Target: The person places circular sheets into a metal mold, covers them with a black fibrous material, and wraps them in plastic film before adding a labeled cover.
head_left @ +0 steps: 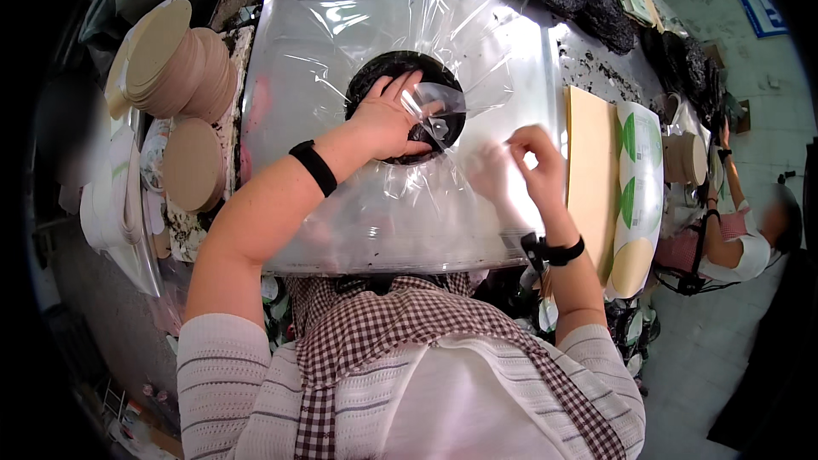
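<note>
A round black disc-like mass (362, 81) lies in the middle of a large sheet of clear plastic film (341, 213), whose creases run out from it. Spread across that black round is my left hand (388, 123), its fingers apart and pressing down on it. Beside those fingers a loose flap of clear film (439, 100) stands up and partly covers the fingertips. Off to the right, my right hand (538, 162) hovers above the sheet with thumb and forefinger pinched together. Whatever may be between them is too small to make out.
Stacks of round tan discs (196, 72) stand at the left, near rolled white strips (115, 192). Crumpled black material (571, 0) lines the far edge. On the right are a tan board (588, 179) and a green-and-white printed sheet (637, 179). Another person (733, 243) works farther right.
</note>
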Available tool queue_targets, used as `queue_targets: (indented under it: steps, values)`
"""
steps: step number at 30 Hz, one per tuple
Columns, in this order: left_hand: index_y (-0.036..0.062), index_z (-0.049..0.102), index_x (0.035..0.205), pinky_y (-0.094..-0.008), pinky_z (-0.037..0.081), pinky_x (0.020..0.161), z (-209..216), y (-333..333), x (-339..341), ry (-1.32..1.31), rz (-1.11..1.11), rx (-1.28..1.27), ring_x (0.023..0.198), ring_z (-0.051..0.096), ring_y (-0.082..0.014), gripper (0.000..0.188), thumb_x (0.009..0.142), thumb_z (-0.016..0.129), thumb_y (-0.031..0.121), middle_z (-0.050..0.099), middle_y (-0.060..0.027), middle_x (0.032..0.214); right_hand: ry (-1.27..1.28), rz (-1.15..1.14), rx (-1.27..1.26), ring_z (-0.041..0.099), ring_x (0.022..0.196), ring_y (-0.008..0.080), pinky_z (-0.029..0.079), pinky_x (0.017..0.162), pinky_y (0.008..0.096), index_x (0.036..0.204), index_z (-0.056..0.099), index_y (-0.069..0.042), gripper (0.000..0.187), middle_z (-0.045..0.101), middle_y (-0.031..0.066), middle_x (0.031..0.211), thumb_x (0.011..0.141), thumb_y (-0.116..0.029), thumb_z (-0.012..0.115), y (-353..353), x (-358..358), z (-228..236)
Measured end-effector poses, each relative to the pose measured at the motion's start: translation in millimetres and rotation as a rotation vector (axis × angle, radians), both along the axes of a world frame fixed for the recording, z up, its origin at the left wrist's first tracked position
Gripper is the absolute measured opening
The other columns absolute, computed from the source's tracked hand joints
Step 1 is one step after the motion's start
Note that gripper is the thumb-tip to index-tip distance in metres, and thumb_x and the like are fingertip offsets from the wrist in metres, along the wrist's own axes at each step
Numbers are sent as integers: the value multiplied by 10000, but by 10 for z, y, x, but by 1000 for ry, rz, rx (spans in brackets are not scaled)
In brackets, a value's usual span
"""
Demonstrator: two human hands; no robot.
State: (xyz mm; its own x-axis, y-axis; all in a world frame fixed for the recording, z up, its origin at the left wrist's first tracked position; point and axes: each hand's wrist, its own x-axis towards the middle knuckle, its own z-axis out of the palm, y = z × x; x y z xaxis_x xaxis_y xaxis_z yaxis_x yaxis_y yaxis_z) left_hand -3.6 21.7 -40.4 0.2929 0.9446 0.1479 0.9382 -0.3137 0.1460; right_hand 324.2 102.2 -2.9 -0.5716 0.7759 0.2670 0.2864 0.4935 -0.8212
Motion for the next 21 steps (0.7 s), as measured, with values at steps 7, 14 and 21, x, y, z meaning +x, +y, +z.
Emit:
queue_targets:
  steps: [7,14,21]
  values:
    - [36,660,951,-424,541,833,1245,-1426,111,-767,-221,274,753,651,-328,99,938,676,132,661,-119,882,-284,329,757,384,1547,316,227,1308,547,1501,598,-243,748,465,123,1645,812,-417,832,-463,-780,141]
    - [74,662,1345,-515,407,1208,475,-1360,4,-288,346,338,1339,595,-342,497,917,760,307,670,-134,1370,-352,388,570,643,797,293,464,752,451,760,656,-85,280,680,74,797,942,-297,645,-297,-1477,-96]
    - [71,697,1184,-486,440,1192,339,-873,-118,-301,-68,140,1286,627,-295,370,856,791,215,709,-99,1283,-221,406,339,688,756,387,554,719,502,830,690,-27,215,703,174,801,906,-220,633,-235,-1613,344]
